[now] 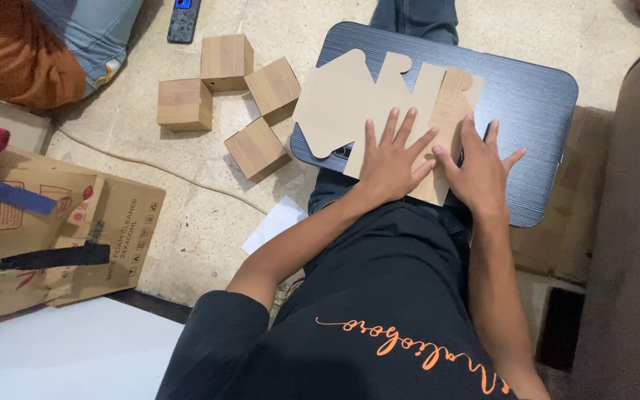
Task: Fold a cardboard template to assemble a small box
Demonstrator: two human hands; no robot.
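A flat, unfolded cardboard box blank [350, 96] lies on a dark blue lap board [527, 96] resting on my legs. My left hand [390, 159] presses flat on the blank's near part with fingers spread. My right hand [479, 170] presses on the blank's right flap [453, 96], fingers spread, partly on the board. Neither hand grips anything.
Several folded small cardboard boxes [224, 89] sit on the floor to the left. A phone [184, 18] lies at the top. A flattened carton [75, 237] and a white paper [275, 222] lie at left. Another person's leg [75, 37] is at top left. A brown seat [631, 222] is on the right.
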